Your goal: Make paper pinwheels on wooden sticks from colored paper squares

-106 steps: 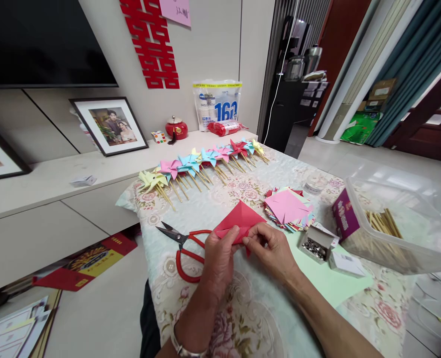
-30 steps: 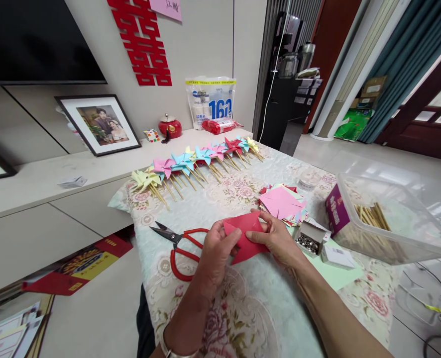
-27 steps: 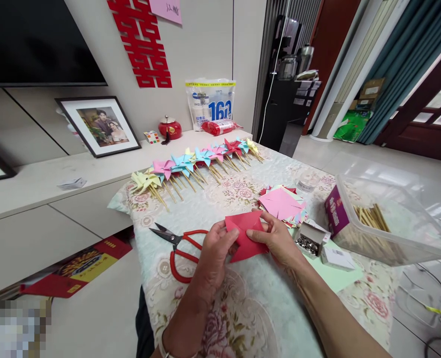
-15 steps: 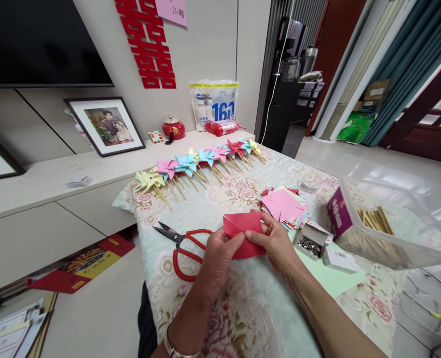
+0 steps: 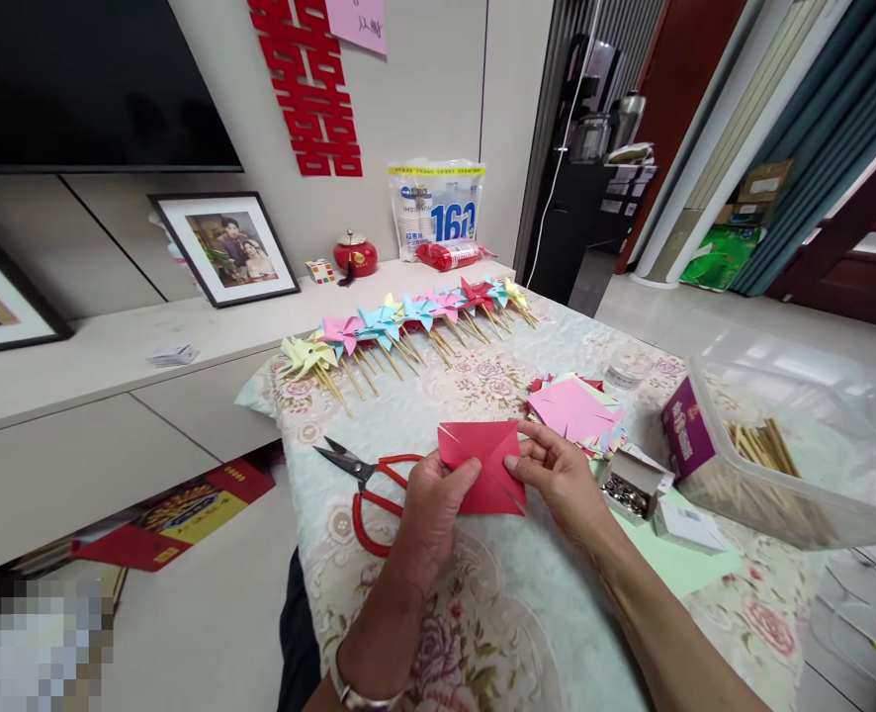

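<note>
A square of red paper (image 5: pixel 486 455), with slits running in from its corners, is held up above the flowered tablecloth (image 5: pixel 527 613). My left hand (image 5: pixel 442 499) pinches its left side, thumb on the front face. On the right edge, my right hand (image 5: pixel 553 470) grips it between thumb and fingers. Red-handled scissors (image 5: pixel 368 485) lie with blades apart just left of my left hand. Behind my right hand sits a stack of slit paper squares, a pink square (image 5: pixel 575 408) on top.
Finished paper pinwheels (image 5: pixel 400 316) on sticks lie in a row at the back. To the right are an open box of metal fasteners (image 5: pixel 629 491), a small white box (image 5: pixel 688 524), a tape roll (image 5: pixel 629 367) and a clear plastic bin (image 5: pixel 771 494) of sticks.
The red paper now lies flatter, showing more of its face and slits. My right fingers have shifted toward its right edge. The view has turned slightly left.
</note>
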`<action>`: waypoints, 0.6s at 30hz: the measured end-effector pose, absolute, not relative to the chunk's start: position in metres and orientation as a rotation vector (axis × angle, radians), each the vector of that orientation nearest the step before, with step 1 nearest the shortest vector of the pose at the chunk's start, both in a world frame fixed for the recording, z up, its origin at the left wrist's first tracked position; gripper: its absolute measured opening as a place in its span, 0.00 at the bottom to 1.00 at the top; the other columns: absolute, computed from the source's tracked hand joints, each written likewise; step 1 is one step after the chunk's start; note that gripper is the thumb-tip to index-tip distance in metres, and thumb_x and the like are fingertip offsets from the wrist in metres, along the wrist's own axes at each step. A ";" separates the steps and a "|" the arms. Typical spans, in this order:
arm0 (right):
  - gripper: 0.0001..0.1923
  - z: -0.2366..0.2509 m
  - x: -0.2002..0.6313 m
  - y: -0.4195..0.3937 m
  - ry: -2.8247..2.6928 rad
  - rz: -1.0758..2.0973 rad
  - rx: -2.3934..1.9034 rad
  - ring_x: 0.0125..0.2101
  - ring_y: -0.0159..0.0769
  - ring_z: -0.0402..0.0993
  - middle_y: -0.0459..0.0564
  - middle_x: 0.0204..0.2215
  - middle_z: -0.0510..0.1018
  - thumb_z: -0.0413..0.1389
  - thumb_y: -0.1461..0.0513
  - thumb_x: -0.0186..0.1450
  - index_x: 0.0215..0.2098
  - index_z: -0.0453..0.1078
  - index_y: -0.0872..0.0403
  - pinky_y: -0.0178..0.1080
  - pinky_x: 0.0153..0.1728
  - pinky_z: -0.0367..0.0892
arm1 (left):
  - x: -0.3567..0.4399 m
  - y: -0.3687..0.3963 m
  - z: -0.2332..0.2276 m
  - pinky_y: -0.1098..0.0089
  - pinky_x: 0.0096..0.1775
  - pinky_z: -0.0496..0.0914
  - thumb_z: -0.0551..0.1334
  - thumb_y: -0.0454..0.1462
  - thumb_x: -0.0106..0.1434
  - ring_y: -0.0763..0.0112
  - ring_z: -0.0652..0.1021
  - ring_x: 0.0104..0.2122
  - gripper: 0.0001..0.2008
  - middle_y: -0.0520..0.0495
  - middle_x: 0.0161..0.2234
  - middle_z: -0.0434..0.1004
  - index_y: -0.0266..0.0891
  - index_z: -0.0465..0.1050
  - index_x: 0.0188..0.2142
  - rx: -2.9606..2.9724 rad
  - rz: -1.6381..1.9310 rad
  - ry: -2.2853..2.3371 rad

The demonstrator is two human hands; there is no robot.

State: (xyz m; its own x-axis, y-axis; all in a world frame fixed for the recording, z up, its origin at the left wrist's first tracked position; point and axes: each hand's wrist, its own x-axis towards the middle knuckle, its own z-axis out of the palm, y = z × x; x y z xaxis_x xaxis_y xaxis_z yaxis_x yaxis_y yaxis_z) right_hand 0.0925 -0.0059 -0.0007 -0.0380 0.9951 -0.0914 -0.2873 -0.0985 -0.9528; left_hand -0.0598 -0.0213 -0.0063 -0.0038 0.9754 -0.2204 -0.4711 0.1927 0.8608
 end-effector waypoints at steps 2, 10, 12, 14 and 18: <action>0.27 -0.002 0.092 -0.006 -1.049 1.266 -1.084 0.30 0.36 0.76 0.46 0.30 0.81 0.71 0.59 0.48 0.46 0.74 0.52 0.39 0.34 0.71 | -0.061 -0.021 -0.007 0.66 0.33 0.74 0.72 0.40 0.49 0.60 0.81 0.28 0.19 0.44 0.29 0.84 0.33 0.80 0.40 0.660 1.284 0.980; 0.04 0.004 0.098 -0.012 -1.665 0.583 -1.002 0.33 0.38 0.73 0.49 0.32 0.77 0.60 0.63 0.65 0.37 0.78 0.49 0.41 0.34 0.68 | -0.068 -0.018 0.000 0.67 0.33 0.73 0.72 0.38 0.48 0.64 0.80 0.27 0.16 0.45 0.28 0.83 0.33 0.79 0.37 0.580 1.375 0.980; 0.07 0.005 0.098 -0.013 -1.792 0.550 -0.944 0.34 0.39 0.73 0.50 0.31 0.77 0.59 0.65 0.66 0.37 0.79 0.49 0.40 0.33 0.67 | -0.069 -0.018 0.001 0.67 0.33 0.73 0.73 0.38 0.48 0.65 0.80 0.26 0.16 0.46 0.27 0.83 0.33 0.78 0.36 0.562 1.393 0.977; 0.09 0.004 0.097 -0.013 -1.879 0.544 -0.923 0.33 0.38 0.73 0.50 0.31 0.76 0.58 0.66 0.67 0.38 0.79 0.48 0.39 0.32 0.67 | -0.069 -0.018 0.000 0.68 0.33 0.73 0.73 0.38 0.47 0.66 0.79 0.25 0.15 0.47 0.26 0.83 0.34 0.78 0.34 0.566 1.410 1.007; 0.12 0.000 0.097 -0.013 -1.977 0.579 -0.889 0.33 0.37 0.73 0.50 0.32 0.74 0.56 0.67 0.68 0.42 0.80 0.47 0.38 0.32 0.67 | -0.070 -0.015 -0.008 0.69 0.30 0.72 0.72 0.39 0.49 0.68 0.78 0.23 0.14 0.50 0.24 0.81 0.35 0.78 0.34 0.659 1.432 1.112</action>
